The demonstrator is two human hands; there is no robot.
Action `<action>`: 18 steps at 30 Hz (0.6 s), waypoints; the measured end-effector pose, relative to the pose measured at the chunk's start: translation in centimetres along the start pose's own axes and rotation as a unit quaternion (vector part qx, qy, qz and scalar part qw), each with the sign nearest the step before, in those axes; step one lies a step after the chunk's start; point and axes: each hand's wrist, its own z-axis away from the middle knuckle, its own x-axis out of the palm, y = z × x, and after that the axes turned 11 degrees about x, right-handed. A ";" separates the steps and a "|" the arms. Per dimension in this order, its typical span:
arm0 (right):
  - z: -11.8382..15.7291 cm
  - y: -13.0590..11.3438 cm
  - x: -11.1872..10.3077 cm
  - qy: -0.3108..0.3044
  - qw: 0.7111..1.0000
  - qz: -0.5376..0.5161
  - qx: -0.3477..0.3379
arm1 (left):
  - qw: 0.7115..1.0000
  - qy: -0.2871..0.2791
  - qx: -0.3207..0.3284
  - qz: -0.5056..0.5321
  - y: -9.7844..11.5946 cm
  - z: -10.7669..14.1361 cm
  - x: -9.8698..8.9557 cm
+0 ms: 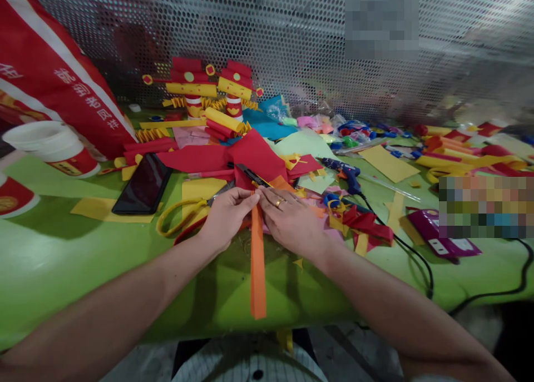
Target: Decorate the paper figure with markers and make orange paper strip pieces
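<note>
An orange folded paper strip (258,265) hangs down over the green table's front part, its upper end between my two hands. My left hand (227,215) pinches that upper end between thumb and fingers. Pressed close beside it, my right hand (290,218), with a ring on one finger, has its fingers together at the strip's top. A dark, narrow tool (251,175) sticks out beyond my fingertips over red paper (261,154); which hand holds it is hard to tell. Left of my left hand lie scissors with yellow handles (177,212).
On the green table (62,265) are a black phone (143,184), stacked paper cups (54,148), a blue glue gun (344,173) with a black cable, a purple packet (442,234) and paper scraps. Two red-and-yellow paper figures (193,87) stand at the back.
</note>
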 end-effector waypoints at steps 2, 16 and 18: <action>-0.1 0.3 0.1 -0.005 0.999 -0.052 0.009 | 1.000 0.008 0.008 -0.024 -0.2 -0.1 -0.1; -0.9 1.3 -1.0 -0.067 0.928 -0.313 0.192 | 0.988 -0.052 0.037 -0.144 -0.1 0.3 -0.2; -0.9 1.2 -1.0 -0.066 0.927 -0.315 0.192 | 0.988 -0.065 0.030 -0.138 0.0 0.3 -0.2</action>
